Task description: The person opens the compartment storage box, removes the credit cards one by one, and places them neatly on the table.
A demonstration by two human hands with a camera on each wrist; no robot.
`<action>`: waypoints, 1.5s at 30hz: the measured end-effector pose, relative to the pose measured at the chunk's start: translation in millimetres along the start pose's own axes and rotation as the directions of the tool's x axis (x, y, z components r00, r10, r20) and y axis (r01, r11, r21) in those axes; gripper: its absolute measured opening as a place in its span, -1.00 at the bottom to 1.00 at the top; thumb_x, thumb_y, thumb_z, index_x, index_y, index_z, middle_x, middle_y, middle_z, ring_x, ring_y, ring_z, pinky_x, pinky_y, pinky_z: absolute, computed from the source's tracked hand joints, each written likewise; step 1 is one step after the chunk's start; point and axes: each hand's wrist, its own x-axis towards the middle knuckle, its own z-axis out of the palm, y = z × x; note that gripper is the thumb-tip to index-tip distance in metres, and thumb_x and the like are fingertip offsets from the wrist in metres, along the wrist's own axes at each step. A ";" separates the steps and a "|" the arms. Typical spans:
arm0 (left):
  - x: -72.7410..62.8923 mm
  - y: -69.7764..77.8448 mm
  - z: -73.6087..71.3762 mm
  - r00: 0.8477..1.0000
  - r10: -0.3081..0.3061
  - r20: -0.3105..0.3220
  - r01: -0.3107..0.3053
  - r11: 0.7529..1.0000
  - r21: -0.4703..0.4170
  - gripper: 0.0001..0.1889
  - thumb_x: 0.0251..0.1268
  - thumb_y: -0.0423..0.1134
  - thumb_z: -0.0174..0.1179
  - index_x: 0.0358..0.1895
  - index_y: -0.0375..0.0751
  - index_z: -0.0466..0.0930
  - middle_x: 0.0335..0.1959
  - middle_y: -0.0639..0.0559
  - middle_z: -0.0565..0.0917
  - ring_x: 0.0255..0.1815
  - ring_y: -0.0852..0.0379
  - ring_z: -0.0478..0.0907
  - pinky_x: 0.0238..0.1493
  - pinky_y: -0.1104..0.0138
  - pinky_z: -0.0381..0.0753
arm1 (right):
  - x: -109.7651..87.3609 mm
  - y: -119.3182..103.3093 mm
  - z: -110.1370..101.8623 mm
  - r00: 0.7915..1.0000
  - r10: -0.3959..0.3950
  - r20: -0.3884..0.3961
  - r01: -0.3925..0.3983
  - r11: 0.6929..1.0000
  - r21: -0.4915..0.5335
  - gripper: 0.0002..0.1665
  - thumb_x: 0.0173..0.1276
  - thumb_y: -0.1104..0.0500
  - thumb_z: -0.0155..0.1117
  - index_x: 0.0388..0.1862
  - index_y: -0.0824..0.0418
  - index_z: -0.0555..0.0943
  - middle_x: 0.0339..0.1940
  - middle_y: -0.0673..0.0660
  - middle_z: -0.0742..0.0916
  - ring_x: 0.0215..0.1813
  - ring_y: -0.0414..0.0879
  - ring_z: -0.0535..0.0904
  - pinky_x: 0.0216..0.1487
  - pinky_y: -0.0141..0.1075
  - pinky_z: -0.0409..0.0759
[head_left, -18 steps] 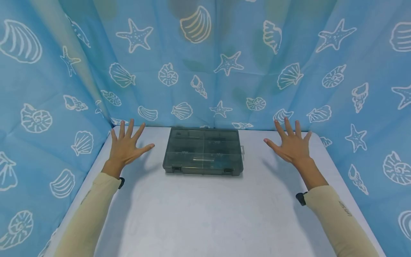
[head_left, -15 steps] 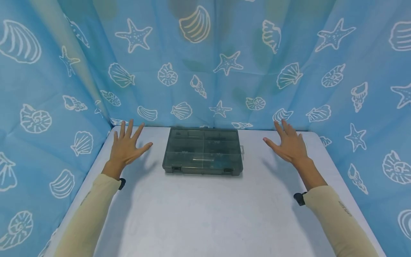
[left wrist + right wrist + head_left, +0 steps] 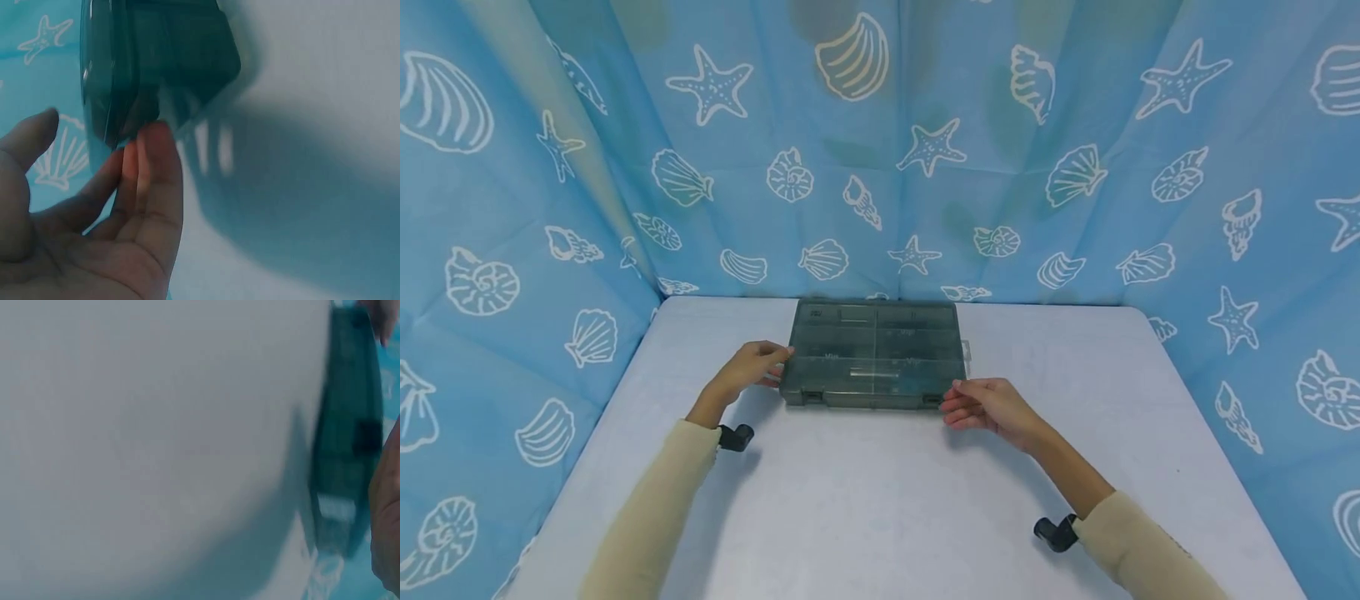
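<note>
A dark translucent plastic compartment box [image 3: 874, 354] lies on the table with its lid closed, two latches along its front edge. My left hand [image 3: 747, 372] is at its left side. In the left wrist view, that hand's fingertips [image 3: 156, 134] reach the box's edge while the thumb [image 3: 44, 134] stands apart from it. At the front right corner, beside a latch [image 3: 932, 400], is my right hand [image 3: 992, 408], its fingers loosely bent. The right wrist view catches only part of this hand [image 3: 386, 512] beside the box's blurred front [image 3: 347, 394].
A white-covered table [image 3: 880, 508] spreads around the box. Blue curtains [image 3: 730, 200] with white shells and starfish stand behind and along both sides. A clear tab [image 3: 967, 351] juts from the box's right side. Each wrist wears a small black camera [image 3: 1057, 532].
Both hands have come inward from beyond the box's sides to its left side and front right corner. Their spread fingers have drawn together. The box has stayed in place.
</note>
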 end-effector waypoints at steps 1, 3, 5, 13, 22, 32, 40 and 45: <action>0.7 -0.6 2.2 1.000 0.002 -0.005 -0.002 1.000 -0.005 -0.37 0.44 0.05 0.09 0.31 -0.43 0.35 0.15 -0.30 0.51 0.06 -0.14 0.54 -0.01 0.15 0.64 | 0.8 4.6 4.0 0.999 0.027 0.025 -0.028 0.999 0.040 -0.37 0.52 0.02 0.10 0.16 0.62 0.40 -0.04 0.44 0.68 -0.17 0.04 0.73 -0.07 -0.15 0.67; 1.5 -1.3 5.7 1.000 0.011 -0.026 -0.011 1.000 -0.003 -0.38 0.41 0.01 0.16 0.30 -0.42 0.36 0.13 -0.28 0.52 0.02 -0.12 0.55 0.01 0.14 0.62 | 2.0 13.7 11.1 0.995 0.078 0.064 -0.086 0.988 0.125 -0.35 0.51 0.02 0.10 0.20 0.63 0.37 -0.05 0.39 0.70 -0.14 0.02 0.73 -0.05 -0.16 0.66; 2.2 -1.9 8.2 0.998 0.023 -0.051 -0.024 1.000 -0.009 -0.41 0.38 -0.04 0.20 0.28 -0.42 0.38 0.09 -0.27 0.54 -0.03 -0.10 0.56 0.02 0.13 0.61 | 4.0 21.9 17.3 0.989 0.114 0.092 -0.131 0.968 0.215 -0.32 0.52 0.04 0.10 0.25 0.65 0.33 -0.04 0.36 0.71 -0.08 0.05 0.72 -0.01 -0.16 0.64; 0.1 -2.5 14.1 0.995 0.030 -0.100 -0.037 0.997 -0.070 -0.47 0.37 -0.12 0.23 0.27 -0.39 0.42 0.05 -0.25 0.56 -0.06 -0.09 0.57 0.07 0.09 0.56 | 16.0 42.6 31.4 0.981 0.184 0.053 -0.189 0.879 0.439 -0.25 0.48 -0.04 0.13 0.30 0.59 0.30 0.02 0.35 0.69 0.06 0.11 0.65 0.11 -0.12 0.59; -2.2 -4.9 17.7 0.991 0.030 -0.128 -0.037 0.998 -0.053 -0.45 0.39 -0.08 0.21 0.31 -0.32 0.40 0.11 -0.22 0.54 -0.02 -0.10 0.56 0.07 0.09 0.54 | 21.3 42.8 31.0 0.974 0.226 0.014 -0.208 0.870 0.447 -0.38 0.44 -0.07 0.18 0.18 0.42 0.47 -0.05 0.21 0.74 0.00 0.01 0.68 0.08 -0.13 0.62; -1.7 -5.2 15.9 0.990 -0.007 -0.144 0.000 0.999 -0.050 -0.43 0.38 -0.05 0.21 0.32 -0.33 0.41 0.18 -0.22 0.51 0.03 -0.09 0.56 0.09 0.13 0.57 | 24.6 47.2 37.4 0.972 0.236 -0.014 -0.202 0.860 0.468 -0.59 0.51 0.23 0.05 0.21 0.47 0.43 -0.17 0.22 0.76 -0.08 0.00 0.71 0.11 -0.10 0.58; 0.3 -4.1 14.8 0.988 -0.020 -0.151 0.014 0.999 -0.038 -0.43 0.35 -0.03 0.24 0.29 -0.32 0.44 0.11 -0.21 0.56 -0.04 -0.05 0.58 0.02 0.15 0.60 | 27.1 47.3 38.2 0.970 0.241 -0.029 -0.199 0.859 0.472 -0.61 0.54 0.25 0.02 0.16 0.54 0.43 -0.26 0.22 0.76 -0.16 -0.02 0.73 0.03 -0.11 0.63; 1.6 -4.6 15.2 0.987 -0.012 -0.163 0.006 0.999 -0.034 -0.46 0.35 -0.05 0.25 0.27 -0.31 0.47 0.08 -0.20 0.57 -0.07 -0.06 0.59 -0.01 0.14 0.61 | 31.8 44.9 42.7 0.964 0.264 -0.043 -0.216 0.865 0.453 -0.63 0.56 0.22 -0.02 0.13 0.51 0.45 -0.25 0.23 0.76 -0.18 0.00 0.73 0.00 -0.08 0.65</action>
